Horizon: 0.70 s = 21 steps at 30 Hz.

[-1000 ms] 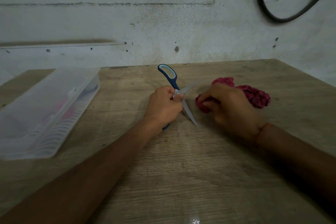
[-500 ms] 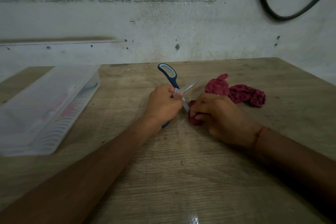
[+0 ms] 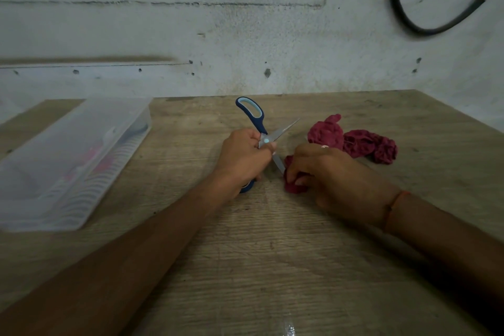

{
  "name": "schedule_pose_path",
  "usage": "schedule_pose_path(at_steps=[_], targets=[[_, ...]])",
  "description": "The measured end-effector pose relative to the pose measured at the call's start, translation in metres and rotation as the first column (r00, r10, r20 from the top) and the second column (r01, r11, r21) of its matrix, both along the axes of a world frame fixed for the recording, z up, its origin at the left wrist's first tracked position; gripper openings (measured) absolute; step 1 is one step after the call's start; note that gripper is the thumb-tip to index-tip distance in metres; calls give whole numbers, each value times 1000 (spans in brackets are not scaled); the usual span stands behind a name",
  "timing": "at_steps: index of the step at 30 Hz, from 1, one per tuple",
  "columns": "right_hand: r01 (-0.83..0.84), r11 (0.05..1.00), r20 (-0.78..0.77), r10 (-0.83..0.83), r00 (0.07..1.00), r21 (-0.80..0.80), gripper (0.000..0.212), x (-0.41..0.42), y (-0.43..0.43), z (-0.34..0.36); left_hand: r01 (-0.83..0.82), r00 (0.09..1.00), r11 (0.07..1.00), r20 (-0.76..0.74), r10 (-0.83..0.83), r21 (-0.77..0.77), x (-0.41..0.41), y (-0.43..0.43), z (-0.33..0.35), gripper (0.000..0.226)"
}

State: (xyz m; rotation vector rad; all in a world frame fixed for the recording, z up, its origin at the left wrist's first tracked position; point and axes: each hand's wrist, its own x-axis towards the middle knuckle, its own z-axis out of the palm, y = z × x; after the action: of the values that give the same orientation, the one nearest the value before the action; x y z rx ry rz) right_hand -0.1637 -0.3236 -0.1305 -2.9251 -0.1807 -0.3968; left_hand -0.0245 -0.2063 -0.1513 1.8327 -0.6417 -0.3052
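Observation:
Blue-handled scissors [image 3: 255, 117] stand spread on the wooden table [image 3: 272, 254], blades apart. My left hand [image 3: 242, 158] grips them near the pivot, one handle loop sticking up behind the hand. A crumpled dark red cloth [image 3: 362, 142] lies to the right. My right hand [image 3: 332, 174] pinches the cloth's near end against the table, right beside the lower blade tip. The rest of the cloth trails off behind that hand.
A clear plastic box [image 3: 68, 166] with pink and dark items inside sits at the table's left. A grey wall rises behind the table, with a black cable loop [image 3: 425, 27] hanging at the upper right.
My right hand has pulled the near end of the red cloth toward me and left, up to the lower blade. The cloth has stretched out behind it. My left hand has stayed on the scissors.

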Motion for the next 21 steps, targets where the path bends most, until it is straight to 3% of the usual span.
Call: schedule_pose_path(at_steps=[8,17,21], targets=[[-67,997,-124,71,990,38,19,-2,-7,13,36,999,999,-28,-36,-13,2,1,1,11],[146,964,146,-181,973,221,16,41,-4,-4,39,999,999,-12,-39,-14,4,0,-2,17],[123,971,123,-151,981,205,18,36,-6,-5,12,1000,1000,-15,-12,-12,4,0,-2,19]])
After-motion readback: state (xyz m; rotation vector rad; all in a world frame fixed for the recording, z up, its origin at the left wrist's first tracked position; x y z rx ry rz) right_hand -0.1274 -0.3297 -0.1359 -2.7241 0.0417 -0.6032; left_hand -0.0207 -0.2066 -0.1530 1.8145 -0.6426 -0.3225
